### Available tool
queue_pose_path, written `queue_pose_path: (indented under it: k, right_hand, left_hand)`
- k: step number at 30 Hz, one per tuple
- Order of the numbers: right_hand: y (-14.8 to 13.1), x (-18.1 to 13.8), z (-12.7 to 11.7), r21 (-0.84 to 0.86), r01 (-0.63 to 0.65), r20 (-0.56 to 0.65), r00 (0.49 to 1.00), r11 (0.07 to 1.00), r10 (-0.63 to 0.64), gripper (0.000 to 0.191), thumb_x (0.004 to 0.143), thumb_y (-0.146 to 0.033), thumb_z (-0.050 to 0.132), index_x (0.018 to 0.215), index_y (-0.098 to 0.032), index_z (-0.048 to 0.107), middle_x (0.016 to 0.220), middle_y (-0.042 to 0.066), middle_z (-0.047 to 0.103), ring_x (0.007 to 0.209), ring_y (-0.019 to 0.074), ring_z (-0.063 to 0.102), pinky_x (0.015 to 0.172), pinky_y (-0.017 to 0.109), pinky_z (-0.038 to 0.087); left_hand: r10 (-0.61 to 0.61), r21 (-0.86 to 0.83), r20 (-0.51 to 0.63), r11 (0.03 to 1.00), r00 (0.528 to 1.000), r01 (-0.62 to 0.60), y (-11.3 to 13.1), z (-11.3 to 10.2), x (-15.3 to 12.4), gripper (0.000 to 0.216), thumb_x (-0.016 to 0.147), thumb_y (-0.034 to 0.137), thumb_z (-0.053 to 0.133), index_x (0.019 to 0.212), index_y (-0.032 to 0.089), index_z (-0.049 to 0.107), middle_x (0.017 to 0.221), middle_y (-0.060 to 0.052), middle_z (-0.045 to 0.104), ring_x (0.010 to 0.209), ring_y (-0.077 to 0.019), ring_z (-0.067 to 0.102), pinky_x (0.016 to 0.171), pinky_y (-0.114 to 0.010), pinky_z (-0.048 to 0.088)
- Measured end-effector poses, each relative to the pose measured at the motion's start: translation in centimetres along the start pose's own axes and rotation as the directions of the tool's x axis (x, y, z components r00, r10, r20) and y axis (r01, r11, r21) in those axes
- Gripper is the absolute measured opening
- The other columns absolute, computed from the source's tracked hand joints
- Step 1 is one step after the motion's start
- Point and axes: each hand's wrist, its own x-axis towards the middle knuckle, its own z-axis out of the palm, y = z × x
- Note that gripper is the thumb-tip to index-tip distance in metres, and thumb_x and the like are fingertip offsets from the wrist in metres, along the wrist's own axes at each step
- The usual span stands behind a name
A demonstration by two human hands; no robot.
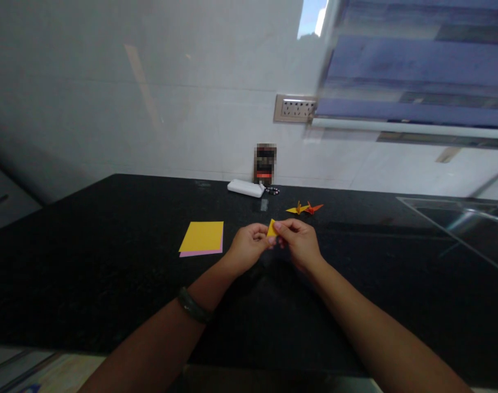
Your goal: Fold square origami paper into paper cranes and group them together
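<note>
A small folded piece of yellow origami paper is pinched between my two hands, just above the dark countertop. My left hand grips its lower left part with thumb and curled fingers. From the right, my right hand holds it with the thumb on top; the fingers behind are partly hidden. To the left lies a stack of square paper, a yellow sheet over a pink one. Beyond my right hand stand a yellow paper crane and an orange paper crane, touching or overlapping.
A white power bank-like block with a beaded strap lies near the wall. Behind it leans a blurred-out dark object. A sink edge is at the right, and a socket strip is on the wall.
</note>
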Motion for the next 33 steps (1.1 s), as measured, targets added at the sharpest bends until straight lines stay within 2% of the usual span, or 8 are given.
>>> queue_pose_path:
  k: [3, 7, 11, 18, 22, 27, 30, 33]
  right_hand:
    - [0.4, 0.4, -0.3, -0.006, -0.007, -0.018, 1.0, 1.0, 0.007, 0.026, 0.07, -0.041, 0.057, 0.069, -0.015, 0.059, 0.051, -0.002, 0.051, 0.042, 0.008, 0.043, 0.04, 0.02, 0.035]
    - [0.5, 0.7, -0.6, -0.1, 0.066, -0.002, 0.998, 0.993, -0.066, 0.036, 0.066, -0.039, 0.062, 0.095, -0.017, 0.058, 0.075, 0.002, 0.057, 0.058, 0.0107, 0.051, 0.044, 0.021, 0.04]
    - [0.5, 0.7, -0.7, -0.207, 0.165, 0.036, 0.986, 0.964, -0.161, 0.036, 0.065, -0.031, 0.062, 0.099, -0.018, 0.06, 0.079, 0.003, 0.058, 0.065, 0.0126, 0.053, 0.052, 0.023, 0.043]
    - [0.4, 0.4, -0.3, -0.073, -0.021, 0.094, 0.995, 0.997, 0.028, 0.022, 0.064, -0.022, 0.059, 0.084, -0.016, 0.061, 0.062, -0.001, 0.058, 0.051, 0.0088, 0.051, 0.047, 0.021, 0.042]
    - [0.2, -0.1, 0.2, 0.036, -0.152, 0.165, 0.976, 0.988, 0.144, 0.018, 0.059, -0.02, 0.062, 0.076, -0.016, 0.057, 0.057, -0.004, 0.057, 0.046, 0.0073, 0.05, 0.045, 0.02, 0.043]
    - [0.1, -0.2, 0.4, 0.097, -0.251, 0.141, 0.961, 0.963, 0.236, 0.019, 0.059, -0.021, 0.063, 0.074, -0.016, 0.053, 0.057, -0.003, 0.059, 0.048, 0.009, 0.055, 0.044, 0.02, 0.044]
    - [0.3, -0.1, 0.3, 0.023, -0.201, 0.155, 0.968, 0.979, 0.195, 0.018, 0.061, -0.024, 0.062, 0.075, -0.017, 0.053, 0.057, -0.003, 0.058, 0.048, 0.0094, 0.054, 0.045, 0.021, 0.042]
    - [0.5, -0.1, 0.3, -0.137, -0.008, 0.169, 0.985, 0.99, 0.031, 0.016, 0.064, -0.025, 0.061, 0.077, -0.018, 0.056, 0.057, -0.002, 0.057, 0.049, 0.0093, 0.051, 0.047, 0.021, 0.041]
  left_hand:
    - [-0.065, -0.072, -0.08, 0.996, 0.995, 0.059, -0.1, 0.1, 0.1, 0.016, 0.062, 0.024, 0.063, 0.07, 0.013, 0.056, 0.061, -0.001, 0.06, 0.055, -0.0101, 0.055, 0.057, -0.024, 0.044]
    - [-0.069, -0.076, -0.141, 0.995, 0.988, 0.059, -0.2, -0.1, 0.3, 0.016, 0.06, 0.024, 0.065, 0.067, 0.013, 0.058, 0.057, 0.0, 0.058, 0.052, -0.0088, 0.053, 0.054, -0.022, 0.042]
    - [-0.047, -0.052, -0.174, 0.998, 0.984, 0.038, -0.2, -0.2, 0.4, 0.017, 0.06, 0.026, 0.066, 0.068, 0.012, 0.059, 0.056, 0.001, 0.057, 0.05, -0.0079, 0.051, 0.05, -0.02, 0.041]
    - [-0.101, -0.277, -0.271, 0.961, 0.957, 0.023, 0.1, -0.6, 0.6, 0.023, 0.063, 0.033, 0.066, 0.068, 0.013, 0.056, 0.05, 0.005, 0.05, 0.045, -0.0046, 0.046, 0.047, -0.017, 0.039]
    - [-0.098, -0.338, -0.242, 0.941, 0.965, 0.011, 0.2, -0.6, 0.6, 0.027, 0.062, 0.037, 0.066, 0.064, 0.012, 0.055, 0.049, 0.004, 0.05, 0.045, -0.0055, 0.046, 0.046, -0.018, 0.039]
    - [-0.137, -0.308, -0.179, 0.948, 0.974, 0.076, 0.2, -0.4, 0.4, 0.032, 0.063, 0.041, 0.065, 0.069, 0.011, 0.058, 0.065, -0.002, 0.059, 0.055, -0.0093, 0.054, 0.05, -0.02, 0.044]
    - [-0.145, -0.252, -0.187, 0.963, 0.972, 0.095, 0.0, -0.4, 0.5, 0.034, 0.065, 0.045, 0.061, 0.07, 0.011, 0.06, 0.066, -0.003, 0.06, 0.054, -0.0089, 0.054, 0.047, -0.019, 0.043]
    - [-0.134, -0.189, -0.231, 0.978, 0.964, 0.091, 0.0, -0.5, 0.5, 0.035, 0.064, 0.046, 0.062, 0.068, 0.011, 0.061, 0.064, -0.003, 0.06, 0.054, -0.0088, 0.054, 0.045, -0.017, 0.042]
